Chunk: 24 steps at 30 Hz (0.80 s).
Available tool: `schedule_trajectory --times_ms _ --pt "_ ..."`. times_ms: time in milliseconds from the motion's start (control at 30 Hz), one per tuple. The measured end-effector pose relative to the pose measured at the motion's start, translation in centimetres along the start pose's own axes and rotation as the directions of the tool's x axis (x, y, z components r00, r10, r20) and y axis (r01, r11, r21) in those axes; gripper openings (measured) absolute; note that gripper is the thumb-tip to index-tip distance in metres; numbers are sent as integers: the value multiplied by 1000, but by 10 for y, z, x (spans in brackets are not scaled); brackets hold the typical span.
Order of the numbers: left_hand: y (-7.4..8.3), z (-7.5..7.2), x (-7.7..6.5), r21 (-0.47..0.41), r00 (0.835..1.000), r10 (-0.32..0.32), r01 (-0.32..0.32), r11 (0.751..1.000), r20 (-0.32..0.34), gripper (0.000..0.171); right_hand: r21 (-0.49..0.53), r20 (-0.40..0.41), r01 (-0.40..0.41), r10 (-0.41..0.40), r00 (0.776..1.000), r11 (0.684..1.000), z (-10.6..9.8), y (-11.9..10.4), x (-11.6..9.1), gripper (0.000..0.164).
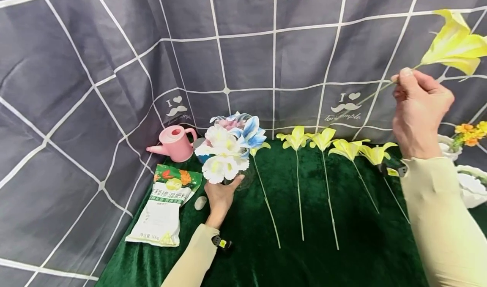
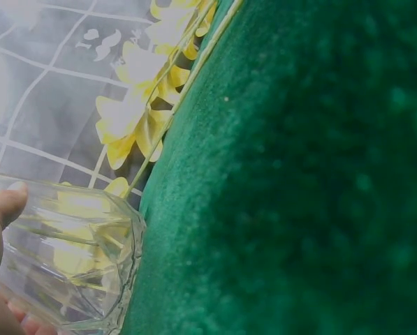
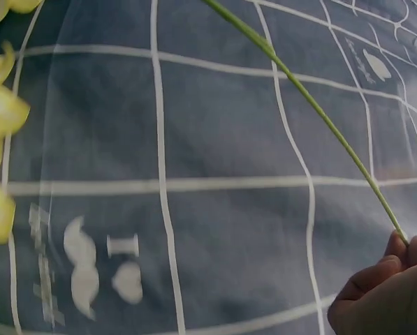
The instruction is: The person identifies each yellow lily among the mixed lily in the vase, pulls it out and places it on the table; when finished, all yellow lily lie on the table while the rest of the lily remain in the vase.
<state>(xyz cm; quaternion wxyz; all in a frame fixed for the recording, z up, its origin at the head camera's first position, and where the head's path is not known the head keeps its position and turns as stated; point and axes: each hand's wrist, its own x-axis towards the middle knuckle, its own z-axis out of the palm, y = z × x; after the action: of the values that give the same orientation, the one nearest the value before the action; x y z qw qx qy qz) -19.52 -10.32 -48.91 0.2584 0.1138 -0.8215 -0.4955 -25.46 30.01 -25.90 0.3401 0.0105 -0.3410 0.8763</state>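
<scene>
My left hand (image 1: 220, 200) grips a clear glass vase (image 2: 75, 251), whose ribbed base shows close to the green cloth in the left wrist view. Out of it rise white flowers (image 1: 225, 151), a blue lily (image 1: 252, 132) and a pinkish bloom (image 1: 230, 123). High at the right, my right hand (image 1: 420, 109) pinches the stem of a yellow lily (image 1: 454, 46) just below its bloom. The green stem (image 3: 320, 112) slants away from the fingers in the right wrist view. Several more yellow lilies (image 1: 296, 139) lie in a row on the cloth, between the hands.
Left of the vase are a pink watering can (image 1: 179, 145), a fertilizer bag (image 1: 160, 213) and a pale stone (image 1: 200, 203). White pots (image 1: 469, 189) and orange flowers (image 1: 469, 132) stand at the far right. Grey checked fabric (image 1: 247, 63) rises behind the green cloth (image 1: 258, 261).
</scene>
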Motion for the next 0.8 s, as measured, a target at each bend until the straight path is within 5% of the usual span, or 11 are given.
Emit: schedule_trajectory --times_ms 200,367,500,567,667,800 --pt "-2 -1 1 21 1000 6 -6 1000 -5 76 -182 24 19 -15 1000 983 -31 -32 0 24" --pt "-2 0 0 23 1000 8 -8 1000 -9 76 -304 94 -41 72 993 952 -60 -50 -6 15" --pt "-1 0 1 22 1000 13 -12 1000 -17 74 -457 122 -112 187 975 882 -83 -58 -16 4" --pt "-1 0 0 25 1000 17 -16 1000 -23 73 -581 115 -124 232 966 804 -95 -60 -21 1" --pt "0 0 0 27 1000 14 -14 1000 -25 73 -810 84 -93 271 959 579 -112 -60 -28 6" --pt "1 0 0 14 1000 9 -8 1000 -13 74 -952 29 -67 306 951 299 -137 -57 -36 8"
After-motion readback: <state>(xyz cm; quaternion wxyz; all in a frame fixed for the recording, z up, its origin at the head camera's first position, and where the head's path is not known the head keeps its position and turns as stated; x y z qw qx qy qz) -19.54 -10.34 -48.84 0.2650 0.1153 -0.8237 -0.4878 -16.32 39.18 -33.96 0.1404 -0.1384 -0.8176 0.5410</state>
